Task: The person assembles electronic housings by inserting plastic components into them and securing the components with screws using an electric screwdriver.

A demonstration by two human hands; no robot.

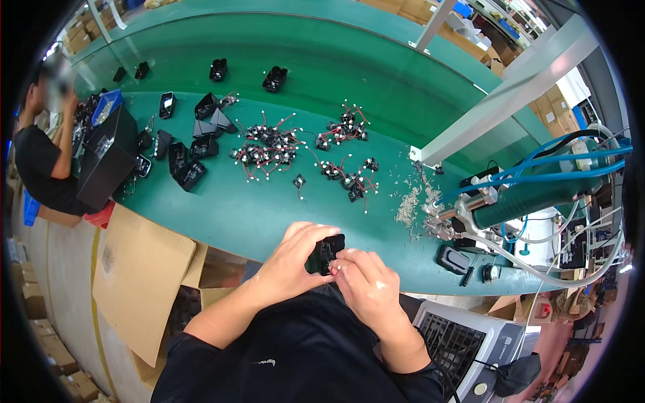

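In front of my body, my left hand (292, 258) is wrapped round a black plastic housing (331, 246), its open side up. My right hand (368, 279) has its fingertips pinched at the housing's near right edge. A bit of red and white shows there, looking like the end of a wire; the rest is hidden by the fingers. Beyond my hands lie a pile of small black parts with red and black wires (269, 149), two more such clusters (346, 129) (351, 181) and a single wired part (299, 181).
Black housings (187, 166) lie at left, near a big black bin (111, 158). Small metal pieces (408, 205) are scattered before a green pneumatic machine (531, 201) with blue hoses. A cardboard box (144, 269) stands at lower left, a cooler unit (463, 342) at lower right. A co-worker (47, 158) sits far left.
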